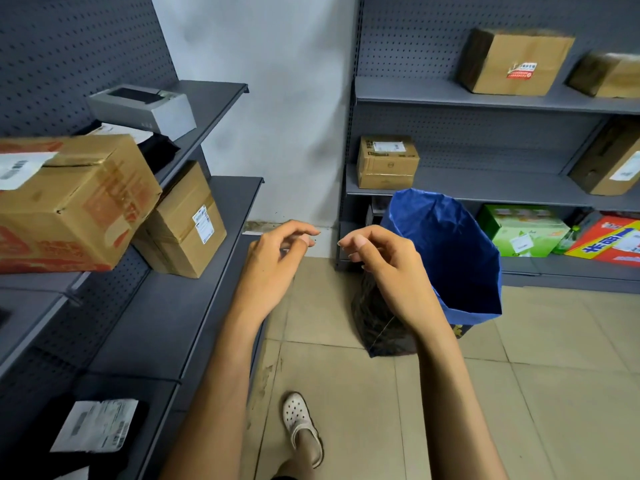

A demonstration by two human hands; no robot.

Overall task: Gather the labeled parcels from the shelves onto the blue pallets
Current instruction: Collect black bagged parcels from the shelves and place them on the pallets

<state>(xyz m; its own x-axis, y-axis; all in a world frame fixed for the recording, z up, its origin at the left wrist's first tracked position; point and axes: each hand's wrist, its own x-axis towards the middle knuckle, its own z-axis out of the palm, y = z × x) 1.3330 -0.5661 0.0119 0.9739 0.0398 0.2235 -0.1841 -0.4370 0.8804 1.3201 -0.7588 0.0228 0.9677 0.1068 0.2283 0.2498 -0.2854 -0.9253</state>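
Between picks, by the look of it: left hand (273, 263) and right hand (388, 268) both raised mid-frame over the floor, fingers loosely curled, nothing held, fingertips close but not touching. No blue pallets in view, so drop-off spot unknown from here.

Largest first. Left shelving (207, 216) carrying the big carton (65, 206) with red print and a white barcode label, writing too blurred to read. Right shelving (485, 95) across the aisle. Open blue bag (450, 251) standing on the floor just beside the right hand. Upper box (516, 64) on the right shelf with a red-and-white sticker, unreadable. Taped brown box (183, 223) below the big carton, white shipping label on its side, text too small. Green carton (523, 230) and red-and-yellow carton (609, 244) on the bottom right shelf, large blue characters on the latter, blurred. Small labelled box (386, 162) on the middle right shelf.

Next move, probably: reach left, two-handed grip under the taped box or the big carton, both nearest.
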